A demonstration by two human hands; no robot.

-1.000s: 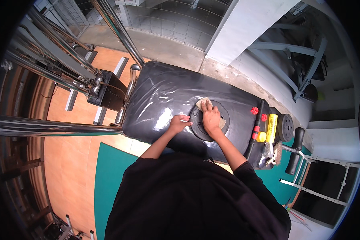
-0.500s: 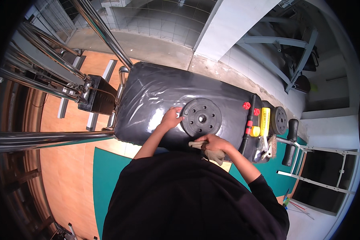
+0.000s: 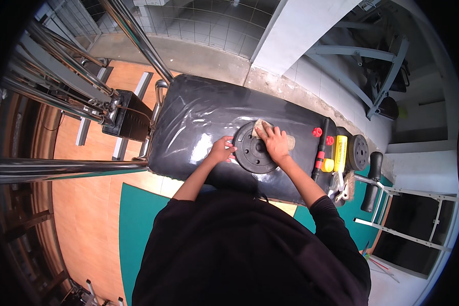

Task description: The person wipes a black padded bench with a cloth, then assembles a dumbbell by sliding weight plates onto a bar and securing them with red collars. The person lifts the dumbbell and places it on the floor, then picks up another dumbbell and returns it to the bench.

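A round black weight plate (image 3: 246,157) with a ring of holes lies flat on a black padded bench (image 3: 199,99). At its left rim, my left hand (image 3: 222,150) grips the edge with bent fingers. My right hand (image 3: 274,143) presses a beige cloth (image 3: 290,141) onto the far right part of the plate, covering some holes. The cloth sticks out on both sides of the fingers.
Right of the plate lie a black bar with red collars (image 3: 319,156), red star nuts (image 3: 317,132), a yellow bottle (image 3: 340,147) and a brush (image 3: 348,184). A second plate (image 3: 360,152) sits beyond. Chrome posts (image 3: 76,168) and a weight stack (image 3: 130,115) stand left.
My right hand has carried the cloth from the plate's near edge up onto its far right surface. My left hand remains at the left rim.
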